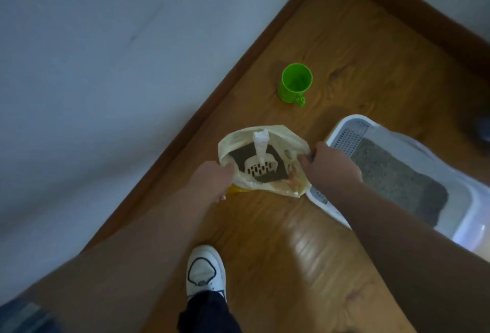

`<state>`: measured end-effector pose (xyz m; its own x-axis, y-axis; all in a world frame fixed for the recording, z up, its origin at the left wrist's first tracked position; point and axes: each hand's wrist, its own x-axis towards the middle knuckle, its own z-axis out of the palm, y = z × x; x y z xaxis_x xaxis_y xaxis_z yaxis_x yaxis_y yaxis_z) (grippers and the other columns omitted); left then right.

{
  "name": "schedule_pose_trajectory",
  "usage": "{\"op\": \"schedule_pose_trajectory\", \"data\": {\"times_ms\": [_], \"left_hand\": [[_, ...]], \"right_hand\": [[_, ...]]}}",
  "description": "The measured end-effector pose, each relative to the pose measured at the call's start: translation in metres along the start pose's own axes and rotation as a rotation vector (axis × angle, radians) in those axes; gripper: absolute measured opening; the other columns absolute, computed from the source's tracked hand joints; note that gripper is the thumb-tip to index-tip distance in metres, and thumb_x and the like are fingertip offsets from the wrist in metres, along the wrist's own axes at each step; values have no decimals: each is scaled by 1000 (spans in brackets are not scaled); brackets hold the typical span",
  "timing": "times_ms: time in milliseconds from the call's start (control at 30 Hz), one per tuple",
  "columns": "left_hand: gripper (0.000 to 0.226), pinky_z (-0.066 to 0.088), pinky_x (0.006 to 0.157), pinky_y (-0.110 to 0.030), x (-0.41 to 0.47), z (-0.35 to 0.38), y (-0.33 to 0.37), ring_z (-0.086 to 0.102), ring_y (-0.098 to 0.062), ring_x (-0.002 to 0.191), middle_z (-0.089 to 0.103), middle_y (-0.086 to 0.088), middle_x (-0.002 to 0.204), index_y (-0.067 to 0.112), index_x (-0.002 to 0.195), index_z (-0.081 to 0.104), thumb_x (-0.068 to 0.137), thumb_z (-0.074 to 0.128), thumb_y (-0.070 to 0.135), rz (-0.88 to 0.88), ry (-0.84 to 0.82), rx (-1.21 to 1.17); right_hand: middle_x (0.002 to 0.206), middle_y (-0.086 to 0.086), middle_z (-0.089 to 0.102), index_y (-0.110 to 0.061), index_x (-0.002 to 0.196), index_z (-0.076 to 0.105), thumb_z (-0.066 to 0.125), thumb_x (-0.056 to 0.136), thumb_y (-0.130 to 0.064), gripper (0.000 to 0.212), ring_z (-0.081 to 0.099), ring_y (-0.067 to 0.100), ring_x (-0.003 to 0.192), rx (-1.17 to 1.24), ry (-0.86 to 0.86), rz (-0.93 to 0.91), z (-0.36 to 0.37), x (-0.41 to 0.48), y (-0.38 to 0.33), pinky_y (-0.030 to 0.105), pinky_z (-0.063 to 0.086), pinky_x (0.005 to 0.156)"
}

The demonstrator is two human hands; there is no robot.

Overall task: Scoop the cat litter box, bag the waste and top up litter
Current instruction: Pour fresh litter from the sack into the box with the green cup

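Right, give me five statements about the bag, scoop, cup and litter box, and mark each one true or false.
1. The left hand and right hand each grip the rim of the bag, holding it open. True.
2. The scoop lies on the floor beside the bag. False: it sits inside the bag, on dark litter.
3. The green cup is tipped on its side. False: it stands upright, its mouth facing up.
4. The litter box holds grey litter. True.
5. A white shoe stands on the floor. True.
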<state>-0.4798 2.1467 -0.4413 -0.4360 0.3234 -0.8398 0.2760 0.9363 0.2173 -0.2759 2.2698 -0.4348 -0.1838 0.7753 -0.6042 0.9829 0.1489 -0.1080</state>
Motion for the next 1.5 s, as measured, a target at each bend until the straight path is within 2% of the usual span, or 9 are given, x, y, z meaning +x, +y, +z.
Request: {"op": "schedule_pose_trajectory", "data": {"times_ms": [167,300,433,667,933,1067,1167,1333,1500], "left_hand": [[43,50,56,-28,-2,6,5,62,-17,67,67,-6,80,9,96,64,101,44,47,-128,-111,-186],[28,50,58,-29,6,3,7,62,-17,66,70,-9,83,10,87,64,99,47,30,-117,-75,-128],[28,38,48,-22,4,-10,10,54,-10,60,59,-1,74,15,83,59,103,43,27,-73,27,5],[32,42,53,-24,2,-53,8,55,-12,65,60,-2,80,18,82,55,106,37,28,-7,63,78],[29,43,50,-28,5,-89,15,61,-18,63,65,-6,80,13,93,61,104,40,30,-148,107,-33],[19,47,51,-29,25,-92,20,62,-20,63,66,-8,81,11,91,57,102,45,20,-197,88,-20],[7,59,72,-34,41,-91,23,68,-25,80,67,-12,93,11,93,51,100,49,11,-248,120,-99],[14,61,83,-43,43,-93,9,67,-22,79,67,-8,89,15,101,58,103,48,25,-284,89,-486],[10,61,79,-38,28,-98,2,67,-19,83,69,-4,95,22,97,59,101,52,27,-218,23,-457]], "right_hand": [[96,5,59,-17,120,55,35,100,-51,44,61,28,92,-95,-106,69,-12,1,-11,37,42,70],[92,5,60,-17,104,58,36,103,-37,30,55,26,83,-55,-136,59,-18,11,-24,37,43,72],[96,5,62,-17,111,61,37,102,-33,30,55,24,85,173,-90,31,-22,24,-31,36,43,76],[104,7,64,-14,127,59,38,102,-24,34,59,26,93,395,-117,-44,-55,35,-53,33,42,76],[82,-6,55,-17,121,61,37,103,-22,30,54,11,73,367,-108,-157,-84,67,-105,25,40,61],[97,3,63,-12,125,61,37,104,-19,33,62,20,88,226,-139,-185,-85,95,-135,32,51,74],[107,10,62,-6,126,58,36,104,-18,33,62,29,101,198,-137,-212,-80,112,-150,38,52,84],[99,6,61,-11,129,59,42,104,-26,34,58,21,84,398,-126,-126,-65,126,-154,32,46,69],[91,5,61,-13,120,54,45,101,-33,29,60,17,75,378,-196,-65,-69,113,-147,27,45,55]]}}
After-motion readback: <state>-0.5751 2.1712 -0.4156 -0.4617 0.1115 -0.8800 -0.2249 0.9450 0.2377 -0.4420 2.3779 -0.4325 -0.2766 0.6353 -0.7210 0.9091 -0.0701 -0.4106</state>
